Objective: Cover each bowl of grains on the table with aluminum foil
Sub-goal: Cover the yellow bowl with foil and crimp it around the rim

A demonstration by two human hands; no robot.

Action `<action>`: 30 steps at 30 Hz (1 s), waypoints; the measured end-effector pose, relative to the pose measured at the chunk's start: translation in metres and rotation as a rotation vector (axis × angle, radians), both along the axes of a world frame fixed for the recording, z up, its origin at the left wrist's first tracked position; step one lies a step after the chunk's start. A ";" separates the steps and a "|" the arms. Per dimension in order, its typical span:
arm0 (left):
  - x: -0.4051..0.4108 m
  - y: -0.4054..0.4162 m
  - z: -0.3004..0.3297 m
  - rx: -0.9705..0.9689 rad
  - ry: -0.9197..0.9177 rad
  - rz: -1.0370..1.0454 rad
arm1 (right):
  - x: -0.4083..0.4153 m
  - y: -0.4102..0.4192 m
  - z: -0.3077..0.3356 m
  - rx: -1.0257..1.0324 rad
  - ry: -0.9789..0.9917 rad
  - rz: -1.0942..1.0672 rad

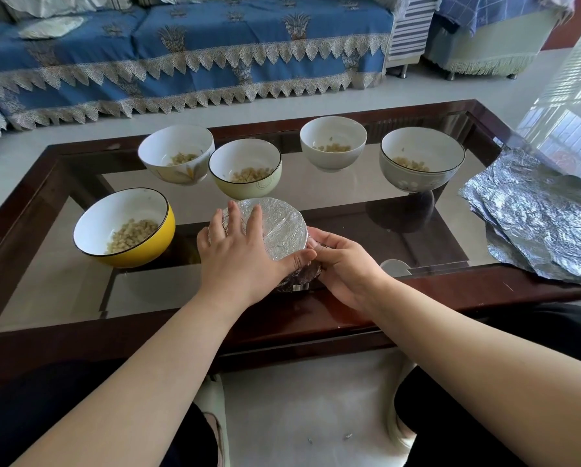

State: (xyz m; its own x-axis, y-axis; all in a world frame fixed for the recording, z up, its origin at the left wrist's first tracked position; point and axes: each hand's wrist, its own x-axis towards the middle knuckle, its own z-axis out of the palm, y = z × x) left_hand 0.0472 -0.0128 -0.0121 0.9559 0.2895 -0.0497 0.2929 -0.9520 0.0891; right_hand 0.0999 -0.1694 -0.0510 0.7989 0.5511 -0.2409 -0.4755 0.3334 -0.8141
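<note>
the foil-covered bowl (275,230) sat near the front edge of the glass table (366,308), right before you. your left hand (238,251) lay flat on its foil top, fingers straight and spread, thumb reaching along the near rim. your right hand (346,264) cupped the bowl's right side, fingers curled around the crumpled foil there. just left stood the yellow bowl (127,230), uncovered, grains showing. behind, four more open bowls held grains: the white flowered bowl (177,156), the pale green bowl (245,168), the plain white bowl (332,143) and the grey bowl (420,163). a stack of foil sheets (545,217) lay at the table's right end. a blue sofa (181,55) stood beyond.
</note>
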 end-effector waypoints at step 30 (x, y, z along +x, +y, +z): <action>0.001 0.002 -0.001 0.014 -0.009 0.006 | -0.003 0.037 -0.009 -0.539 -0.155 -0.379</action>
State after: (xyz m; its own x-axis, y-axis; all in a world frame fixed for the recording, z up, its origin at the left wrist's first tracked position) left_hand 0.0484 -0.0110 -0.0135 0.9545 0.2958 -0.0373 0.2979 -0.9514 0.0785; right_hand 0.0964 -0.1322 -0.0603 0.9607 0.0610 -0.2708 -0.2703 -0.0176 -0.9626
